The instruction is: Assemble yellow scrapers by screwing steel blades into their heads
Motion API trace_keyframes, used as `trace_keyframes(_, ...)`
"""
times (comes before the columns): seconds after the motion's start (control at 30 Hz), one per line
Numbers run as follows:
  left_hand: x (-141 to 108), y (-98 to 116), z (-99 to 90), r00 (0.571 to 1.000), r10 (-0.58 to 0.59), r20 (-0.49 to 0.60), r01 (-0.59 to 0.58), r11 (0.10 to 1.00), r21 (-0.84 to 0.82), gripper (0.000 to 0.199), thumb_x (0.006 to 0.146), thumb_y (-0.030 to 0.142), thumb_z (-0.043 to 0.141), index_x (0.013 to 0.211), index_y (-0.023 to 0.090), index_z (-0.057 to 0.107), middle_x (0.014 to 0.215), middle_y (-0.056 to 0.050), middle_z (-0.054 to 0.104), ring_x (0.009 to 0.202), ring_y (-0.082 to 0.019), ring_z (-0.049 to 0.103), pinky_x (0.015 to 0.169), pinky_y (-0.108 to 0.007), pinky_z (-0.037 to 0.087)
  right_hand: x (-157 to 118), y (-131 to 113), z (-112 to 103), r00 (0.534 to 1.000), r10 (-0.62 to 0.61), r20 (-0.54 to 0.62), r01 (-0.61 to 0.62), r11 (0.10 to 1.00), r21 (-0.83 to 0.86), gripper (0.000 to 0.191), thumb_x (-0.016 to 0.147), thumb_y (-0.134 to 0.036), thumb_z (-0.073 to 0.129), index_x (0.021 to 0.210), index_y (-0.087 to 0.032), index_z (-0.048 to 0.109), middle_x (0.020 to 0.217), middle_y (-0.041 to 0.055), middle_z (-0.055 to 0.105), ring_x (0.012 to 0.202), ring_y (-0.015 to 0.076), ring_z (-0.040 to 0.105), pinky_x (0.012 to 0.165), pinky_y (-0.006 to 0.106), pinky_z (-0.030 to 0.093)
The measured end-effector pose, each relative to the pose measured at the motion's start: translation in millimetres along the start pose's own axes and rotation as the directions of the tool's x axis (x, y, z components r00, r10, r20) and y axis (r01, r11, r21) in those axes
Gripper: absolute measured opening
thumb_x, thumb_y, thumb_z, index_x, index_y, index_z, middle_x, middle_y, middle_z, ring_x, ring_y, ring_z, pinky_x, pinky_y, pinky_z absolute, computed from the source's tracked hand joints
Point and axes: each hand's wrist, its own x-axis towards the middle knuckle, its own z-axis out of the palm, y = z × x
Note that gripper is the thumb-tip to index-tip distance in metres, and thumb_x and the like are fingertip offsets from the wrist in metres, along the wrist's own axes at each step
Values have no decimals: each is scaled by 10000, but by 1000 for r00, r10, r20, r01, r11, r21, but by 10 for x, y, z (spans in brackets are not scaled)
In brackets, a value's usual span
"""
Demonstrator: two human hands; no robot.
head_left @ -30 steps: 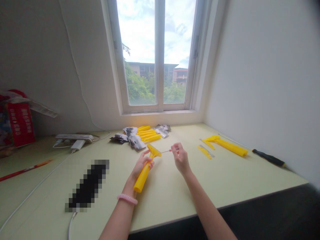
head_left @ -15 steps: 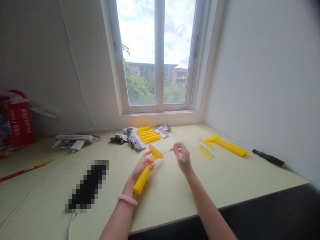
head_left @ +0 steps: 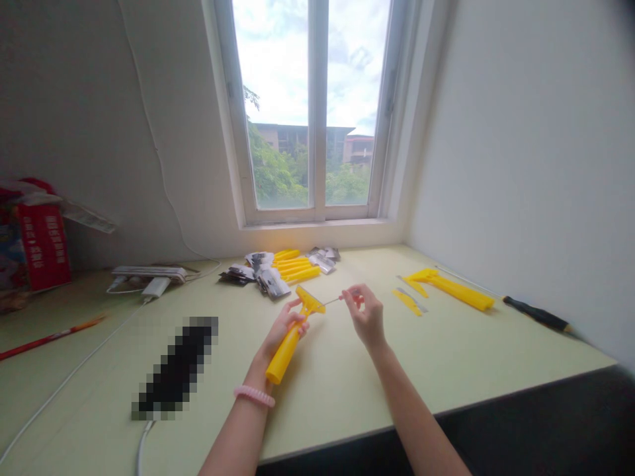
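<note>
My left hand (head_left: pixel 286 327) is closed round the neck of a yellow scraper (head_left: pixel 284 354), whose wide head points up and away from me. My right hand (head_left: pixel 366 314) pinches the end of a thin metal rod (head_left: pixel 332 301); its other end meets the right side of the scraper's head. Behind my hands lie several yellow handles (head_left: pixel 297 266) beside small packets (head_left: pixel 274 283). To the right of my right hand, another yellow scraper (head_left: pixel 461 292) rests on the table near loose yellow pieces with thin blades (head_left: pixel 409 301).
A black-handled tool (head_left: pixel 536 313) lies by the right wall. A power strip (head_left: pixel 149 274) with cables, a pixelated dark object (head_left: pixel 178 370), a red pencil-like stick (head_left: pixel 49 338) and a red box (head_left: pixel 45 248) are on the left. The table edge (head_left: pixel 337 441) runs close to my forearms.
My right hand has turned slightly, and its fingers have shifted at the rod's end. My left hand and the scraper look nearly the same.
</note>
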Motion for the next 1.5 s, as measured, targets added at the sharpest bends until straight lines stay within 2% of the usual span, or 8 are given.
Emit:
trace_keyframes(0.13, -10, 12, 17, 1000, -13, 3, 13, 1000, 11, 577, 637, 40, 486, 1161, 181, 291, 809, -61, 556, 443, -32, 460, 398, -126, 309, 2, 27, -2, 1000, 21, -10, -21, 1000, -19, 153, 805, -317, 497, 740, -179, 509, 654, 14, 572, 588, 136, 514, 578, 268, 429)
trace_keyframes(0.27, -12, 14, 18, 1000, -10, -8, 10, 1000, 9, 565, 641, 38, 481, 1154, 185, 296, 811, -57, 559, 442, -28, 457, 400, -124, 312, 17, 42, -6, 998, -57, 33, 56, 998, 37, 106, 821, -236, 449, 849, -177, 533, 779, 46, 577, 718, 162, 539, 637, 293, 450)
trace_keyframes(0.43, -15, 3, -1, 1000, -12, -9, 12, 1000, -9, 557, 638, 41, 489, 1141, 187, 302, 814, -61, 561, 443, -28, 457, 402, -124, 310, 20, 35, -10, 996, -80, 44, 78, 995, 58, 185, 829, -187, 404, 964, -182, 530, 842, 58, 573, 774, 170, 537, 659, 306, 456)
trace_keyframes(0.73, -1, 6, -9, 1000, -4, 13, 5, 1000, -21, 588, 620, 50, 504, 1148, 209, 300, 870, -74, 563, 440, -26, 450, 401, -127, 305, -9, 32, -6, 999, 49, -8, -49, 998, -48, 164, 808, -320, 491, 730, -179, 526, 658, 21, 585, 609, 148, 529, 596, 279, 428)
trace_keyframes(0.97, -19, 25, -17, 1000, 4, 0, -4, 998, -55, 581, 634, 53, 512, 1149, 218, 302, 910, -82, 564, 450, -22, 450, 408, -125, 317, 23, 47, -13, 998, -13, 54, 8, 996, 85, 136, 810, -196, 439, 898, -177, 541, 832, 55, 590, 747, 162, 565, 645, 297, 465)
trace_keyframes(1.1, -35, 29, 7, 1000, 5, 4, -5, 999, -48, 571, 632, 47, 511, 1138, 216, 310, 900, -78, 566, 448, -23, 451, 404, -126, 318, 21, 14, -20, 1000, -13, 17, 12, 996, 86, 200, 816, -205, 436, 999, -182, 513, 776, 35, 590, 722, 156, 570, 638, 294, 468)
trace_keyframes(1.3, -71, 55, 52, 1000, 10, 9, -10, 998, -55, 545, 640, 55, 524, 1119, 223, 326, 916, -71, 561, 454, -18, 447, 397, -123, 310, -1, 26, -39, 997, 2, -78, -6, 999, -47, 137, 787, -314, 524, 769, -178, 538, 676, 24, 594, 599, 143, 539, 585, 275, 451)
trace_keyframes(1.5, -60, 45, 36, 1000, 21, 2, -21, 999, -50, 571, 628, 60, 534, 1136, 216, 325, 929, -84, 563, 460, -23, 448, 406, -132, 311, 15, 33, -41, 994, -112, -18, 112, 994, -2, 100, 822, -245, 462, 857, -188, 537, 790, 53, 601, 699, 171, 556, 650, 318, 463)
